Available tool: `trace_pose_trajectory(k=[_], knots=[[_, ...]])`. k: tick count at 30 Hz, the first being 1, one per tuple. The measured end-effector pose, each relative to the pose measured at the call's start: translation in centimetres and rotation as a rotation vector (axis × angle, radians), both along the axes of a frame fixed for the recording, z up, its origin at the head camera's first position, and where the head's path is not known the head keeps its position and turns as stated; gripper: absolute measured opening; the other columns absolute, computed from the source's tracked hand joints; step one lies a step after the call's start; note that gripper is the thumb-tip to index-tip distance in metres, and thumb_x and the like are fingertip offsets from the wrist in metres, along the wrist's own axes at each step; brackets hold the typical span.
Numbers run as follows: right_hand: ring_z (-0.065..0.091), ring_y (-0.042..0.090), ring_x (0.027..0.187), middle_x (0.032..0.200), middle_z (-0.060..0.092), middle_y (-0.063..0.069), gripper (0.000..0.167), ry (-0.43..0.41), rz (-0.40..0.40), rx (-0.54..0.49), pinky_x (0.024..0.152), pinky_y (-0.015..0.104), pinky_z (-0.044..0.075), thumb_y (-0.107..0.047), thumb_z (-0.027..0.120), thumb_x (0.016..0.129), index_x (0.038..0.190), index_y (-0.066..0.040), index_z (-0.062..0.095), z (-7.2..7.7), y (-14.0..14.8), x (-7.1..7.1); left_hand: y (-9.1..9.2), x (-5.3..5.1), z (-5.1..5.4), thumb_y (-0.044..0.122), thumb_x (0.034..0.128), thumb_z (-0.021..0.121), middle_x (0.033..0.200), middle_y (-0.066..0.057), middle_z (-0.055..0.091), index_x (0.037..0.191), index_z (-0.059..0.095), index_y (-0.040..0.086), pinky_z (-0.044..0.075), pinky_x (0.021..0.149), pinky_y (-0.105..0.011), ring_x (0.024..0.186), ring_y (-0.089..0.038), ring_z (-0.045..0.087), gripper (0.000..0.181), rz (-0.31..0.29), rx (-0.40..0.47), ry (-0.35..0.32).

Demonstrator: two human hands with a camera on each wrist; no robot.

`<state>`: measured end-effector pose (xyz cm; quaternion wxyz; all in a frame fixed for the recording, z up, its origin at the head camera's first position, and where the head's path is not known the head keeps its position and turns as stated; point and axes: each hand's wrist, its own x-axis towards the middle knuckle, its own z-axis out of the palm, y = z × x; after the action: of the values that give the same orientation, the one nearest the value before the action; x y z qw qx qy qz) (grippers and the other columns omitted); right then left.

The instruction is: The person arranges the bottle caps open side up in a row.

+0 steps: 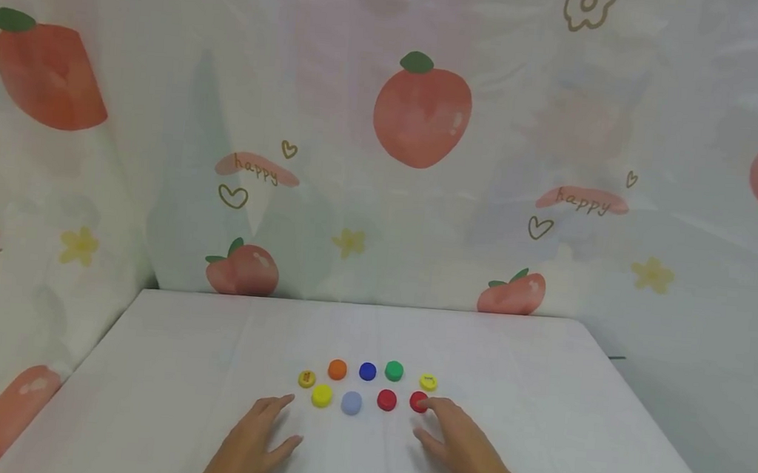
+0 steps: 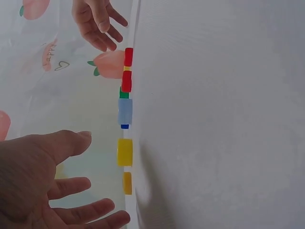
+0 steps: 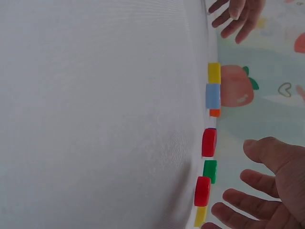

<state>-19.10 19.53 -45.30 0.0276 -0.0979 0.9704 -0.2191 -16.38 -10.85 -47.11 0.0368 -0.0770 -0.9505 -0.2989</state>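
Several round caps lie in two loose rows on the white table. The left hand (image 1: 252, 443), fingers spread and holding nothing, hovers left of the bright yellow cap (image 1: 322, 395) and below the darker yellow cap (image 1: 306, 378). At the right end, the right hand (image 1: 465, 451) has its fingertips over the edge of a red cap (image 1: 418, 401) in the head view; the right wrist view shows that hand (image 3: 267, 186) apart from the caps, its fingers spread and empty. A second red cap (image 1: 387, 400) and a light blue cap (image 1: 351, 403) lie between the hands.
Behind these are an orange cap (image 1: 337, 369), a dark blue cap (image 1: 367, 371), a green cap (image 1: 394, 370) and another yellow cap (image 1: 428, 382). The white tabletop (image 1: 516, 359) ends at a curtain (image 1: 381, 214) printed with fruit, which also hangs at the sides.
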Motion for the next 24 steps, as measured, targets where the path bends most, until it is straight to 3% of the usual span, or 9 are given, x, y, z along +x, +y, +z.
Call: trace_pose_trajectory(k=[4, 10, 16, 24], knots=[[0.058, 0.022, 0.096, 0.105, 0.059, 0.003, 0.042, -0.001, 0.017, -0.035, 0.081, 0.043, 0.051, -0.030, 0.075, 0.080, 0.113, -0.008, 0.060, 0.0, -0.5, -0.1, 0.3, -0.1, -0.1, 0.029, 0.0781, 0.077, 0.113, -0.009, 0.057, 0.126, 0.055, 0.006, 0.047, 0.087, -0.047, 0.102, -0.026, 0.057, 0.057, -0.001, 0.027, 0.013], [0.055, 0.014, 0.080, 0.097, 0.057, 0.000, 0.040, -0.067, 0.029, -0.113, 0.069, 0.030, 0.054, -0.024, 0.075, 0.080, 0.113, -0.008, 0.058, 0.2, -1.0, -0.2, 0.7, -0.2, 0.1, 0.025, 0.0773, 0.078, 0.108, -0.007, 0.059, 0.120, 0.060, 0.008, 0.048, 0.085, -0.046, 0.095, -0.024, 0.058, 0.049, 0.013, 0.041, 0.010], [0.054, 0.012, 0.076, 0.093, 0.056, -0.002, 0.040, -0.060, 0.039, -0.102, 0.068, 0.026, 0.053, -0.024, 0.075, 0.080, 0.113, -0.009, 0.059, 0.3, -1.6, -0.6, 0.9, -0.5, 0.5, 0.024, 0.0771, 0.078, 0.105, -0.006, 0.059, 0.118, 0.061, 0.008, 0.049, 0.084, -0.044, 0.090, -0.021, 0.057, 0.047, 0.044, 0.028, -0.019], [0.055, 0.013, 0.076, 0.092, 0.058, -0.001, 0.037, -0.077, 0.089, -0.159, 0.067, 0.027, 0.053, -0.022, 0.074, 0.082, 0.113, -0.008, 0.059, 0.5, -2.9, -1.0, 2.0, -1.2, 0.2, 0.022, 0.0758, 0.079, 0.096, -0.003, 0.059, 0.116, 0.062, 0.008, 0.052, 0.080, -0.039, 0.085, -0.018, 0.056, 0.045, 0.073, 0.038, 0.014]])
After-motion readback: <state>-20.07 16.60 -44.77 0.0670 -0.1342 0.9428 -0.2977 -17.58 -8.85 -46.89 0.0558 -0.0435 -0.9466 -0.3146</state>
